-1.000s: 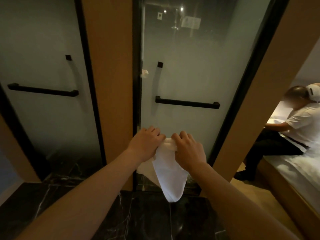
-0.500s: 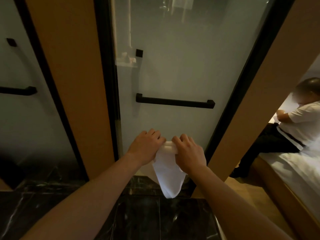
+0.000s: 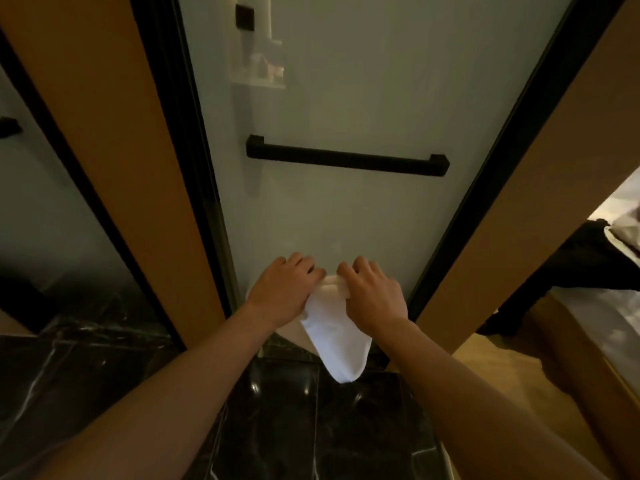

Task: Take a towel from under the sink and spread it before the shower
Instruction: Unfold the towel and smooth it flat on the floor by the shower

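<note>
In the head view, both bare forearms reach forward over a glossy black marble floor (image 3: 277,420) veined with thin white lines. The left hand (image 3: 282,289) and the right hand (image 3: 372,296) sit side by side, knuckles up, each clenched on the bunched top edge of a white towel (image 3: 332,341). The soft cloth hangs between the wrists in a smooth, tapering fold that ends in a rounded tip above the floor, not yet spread. Just beyond the hands stands the frosted glass shower door (image 3: 363,98), matte and pale, framed in black and bearing a straight, square-edged black handle bar (image 3: 346,161). Flat tan wood-toned panels (image 3: 104,133) flank the door.
</note>
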A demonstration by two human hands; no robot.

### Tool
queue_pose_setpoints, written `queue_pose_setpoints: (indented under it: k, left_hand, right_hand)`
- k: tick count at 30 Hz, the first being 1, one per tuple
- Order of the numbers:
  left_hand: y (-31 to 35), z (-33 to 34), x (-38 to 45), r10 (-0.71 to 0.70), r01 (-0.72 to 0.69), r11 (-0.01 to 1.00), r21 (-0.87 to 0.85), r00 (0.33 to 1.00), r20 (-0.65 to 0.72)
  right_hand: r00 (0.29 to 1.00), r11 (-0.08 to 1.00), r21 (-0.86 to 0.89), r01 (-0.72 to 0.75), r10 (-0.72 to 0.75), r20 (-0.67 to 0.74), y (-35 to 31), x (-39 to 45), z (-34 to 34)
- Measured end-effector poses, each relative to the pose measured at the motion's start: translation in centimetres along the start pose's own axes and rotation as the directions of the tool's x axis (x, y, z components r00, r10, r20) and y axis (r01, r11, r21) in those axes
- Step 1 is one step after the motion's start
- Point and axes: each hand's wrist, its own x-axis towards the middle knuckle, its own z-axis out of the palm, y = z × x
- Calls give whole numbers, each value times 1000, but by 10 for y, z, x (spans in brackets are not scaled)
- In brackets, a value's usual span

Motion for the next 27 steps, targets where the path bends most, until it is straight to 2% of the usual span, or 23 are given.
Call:
queue_pose_setpoints:
  k: [5,10,19,27]
  left_hand:
    - [6,63,3,13,-11,1000,-29,998,60]
    - [5,156,-7,51,-49,998,-46,997,51]
    - [12,376,-51,56,-46,991,-126,995,77]
    - [24,580,-86,61,-57,987,-151,998,22]
  right_hand:
    - [997,998,41,-55,53,48,10,-1,65]
    - [995,994,61,-92,89,42,14,-1,160]
    - [990,989,51,-140,138,38,11,-10,389]
    - [984,984,50,-171,168,52,19,-18,593]
